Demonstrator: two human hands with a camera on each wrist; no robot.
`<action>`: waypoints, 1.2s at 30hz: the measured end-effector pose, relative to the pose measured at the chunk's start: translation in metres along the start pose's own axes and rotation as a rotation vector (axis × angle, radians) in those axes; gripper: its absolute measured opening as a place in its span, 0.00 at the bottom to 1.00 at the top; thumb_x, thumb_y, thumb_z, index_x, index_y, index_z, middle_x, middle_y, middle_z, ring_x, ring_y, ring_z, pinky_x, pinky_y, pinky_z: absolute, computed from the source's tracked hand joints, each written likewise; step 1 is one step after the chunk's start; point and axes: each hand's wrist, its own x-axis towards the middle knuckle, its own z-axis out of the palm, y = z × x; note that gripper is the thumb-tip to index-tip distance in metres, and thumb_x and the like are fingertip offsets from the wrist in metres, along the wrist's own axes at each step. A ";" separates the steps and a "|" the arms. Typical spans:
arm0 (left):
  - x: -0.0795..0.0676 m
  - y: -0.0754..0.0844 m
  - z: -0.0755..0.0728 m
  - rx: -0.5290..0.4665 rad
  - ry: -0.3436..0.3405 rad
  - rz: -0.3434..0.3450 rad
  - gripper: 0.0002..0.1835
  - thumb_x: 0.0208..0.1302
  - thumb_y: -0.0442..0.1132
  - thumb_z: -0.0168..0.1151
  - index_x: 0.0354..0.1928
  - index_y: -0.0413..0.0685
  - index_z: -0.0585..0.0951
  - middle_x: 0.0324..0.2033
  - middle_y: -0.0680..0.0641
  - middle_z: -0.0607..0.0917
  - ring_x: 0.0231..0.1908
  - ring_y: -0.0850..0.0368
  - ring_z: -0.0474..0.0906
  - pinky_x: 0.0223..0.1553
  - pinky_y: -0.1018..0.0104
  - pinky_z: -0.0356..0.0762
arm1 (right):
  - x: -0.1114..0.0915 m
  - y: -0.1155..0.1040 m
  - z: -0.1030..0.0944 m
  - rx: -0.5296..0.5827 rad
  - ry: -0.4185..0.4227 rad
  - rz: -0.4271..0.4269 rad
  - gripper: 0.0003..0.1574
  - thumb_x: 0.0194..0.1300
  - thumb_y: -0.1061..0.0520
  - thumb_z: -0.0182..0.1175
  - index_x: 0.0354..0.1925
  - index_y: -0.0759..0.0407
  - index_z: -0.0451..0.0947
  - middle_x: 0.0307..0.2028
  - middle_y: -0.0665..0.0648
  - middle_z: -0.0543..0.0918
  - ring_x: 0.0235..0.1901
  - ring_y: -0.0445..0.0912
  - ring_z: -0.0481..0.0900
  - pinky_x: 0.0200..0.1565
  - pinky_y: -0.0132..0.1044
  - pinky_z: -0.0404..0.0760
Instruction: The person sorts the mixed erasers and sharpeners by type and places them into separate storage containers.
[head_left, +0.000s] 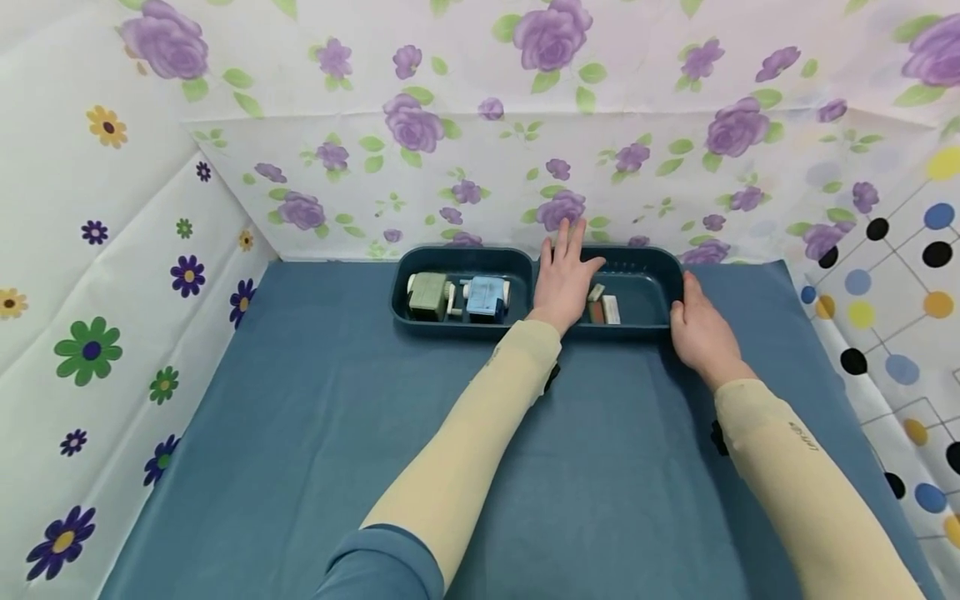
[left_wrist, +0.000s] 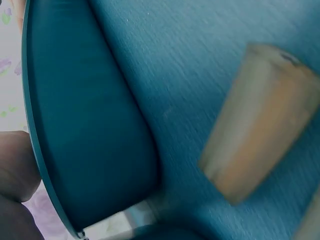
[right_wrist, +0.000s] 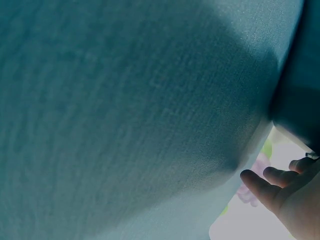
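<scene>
A dark teal tray (head_left: 480, 330) with two compartments lies against the back wall. Its left compartment holds a green crank sharpener (head_left: 428, 293) and a blue crank sharpener (head_left: 487, 296). In the right one lie a white eraser (head_left: 611, 310), a brown eraser (head_left: 596, 312) and a small pale piece (head_left: 596, 292). My left hand (head_left: 564, 283) reaches over the tray's middle, fingers straight and spread. At the tray's right end my right hand (head_left: 703, 327) rests against the outer wall; its fingers look extended in the right wrist view. The left wrist view shows the tray's outer side (left_wrist: 90, 125) beside part of the left hand (left_wrist: 17, 165).
Blue cloth (head_left: 375, 433) covers the table in front of the tray. A flowered sheet (head_left: 450, 150) hangs directly behind. Patterned sheets also stand at the left (head_left: 112, 333) and right (head_left: 900, 333). A blurred beige shape (left_wrist: 260, 125) shows in the left wrist view.
</scene>
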 end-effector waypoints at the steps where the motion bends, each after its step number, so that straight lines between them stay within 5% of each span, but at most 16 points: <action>1: -0.001 -0.001 -0.001 0.003 0.001 -0.002 0.37 0.75 0.38 0.70 0.79 0.77 0.71 0.86 0.46 0.30 0.84 0.44 0.21 0.83 0.44 0.33 | 0.000 0.000 0.000 0.000 -0.001 0.001 0.42 0.89 0.46 0.27 0.86 0.61 0.26 0.85 0.71 0.37 0.80 0.73 0.48 0.75 0.72 0.53; 7: -0.006 -0.006 -0.006 0.023 -0.012 -0.021 0.44 0.64 0.48 0.81 0.80 0.77 0.70 0.86 0.46 0.28 0.83 0.43 0.19 0.83 0.44 0.32 | 0.000 0.000 0.000 0.002 -0.001 -0.003 0.43 0.88 0.45 0.27 0.86 0.61 0.26 0.85 0.71 0.37 0.80 0.73 0.47 0.75 0.72 0.52; 20: -0.018 -0.019 -0.006 -0.021 0.004 -0.009 0.31 0.81 0.34 0.59 0.77 0.76 0.74 0.86 0.49 0.28 0.83 0.47 0.19 0.83 0.45 0.32 | 0.001 0.000 0.001 -0.004 -0.005 0.004 0.43 0.88 0.44 0.25 0.86 0.60 0.24 0.84 0.71 0.35 0.80 0.74 0.46 0.75 0.72 0.51; 26: -0.029 -0.028 -0.014 -0.047 0.026 0.025 0.27 0.81 0.43 0.62 0.77 0.75 0.75 0.86 0.49 0.28 0.82 0.48 0.16 0.83 0.47 0.30 | 0.000 0.002 0.001 -0.013 -0.002 0.007 0.43 0.88 0.44 0.24 0.86 0.61 0.24 0.84 0.73 0.37 0.79 0.75 0.48 0.74 0.74 0.52; 36: -0.059 -0.053 -0.024 -0.107 0.116 0.096 0.25 0.79 0.49 0.66 0.74 0.71 0.79 0.87 0.47 0.37 0.85 0.46 0.26 0.83 0.45 0.38 | -0.001 -0.002 -0.001 -0.019 -0.024 -0.004 0.43 0.88 0.44 0.23 0.85 0.62 0.22 0.84 0.71 0.31 0.80 0.74 0.42 0.75 0.73 0.48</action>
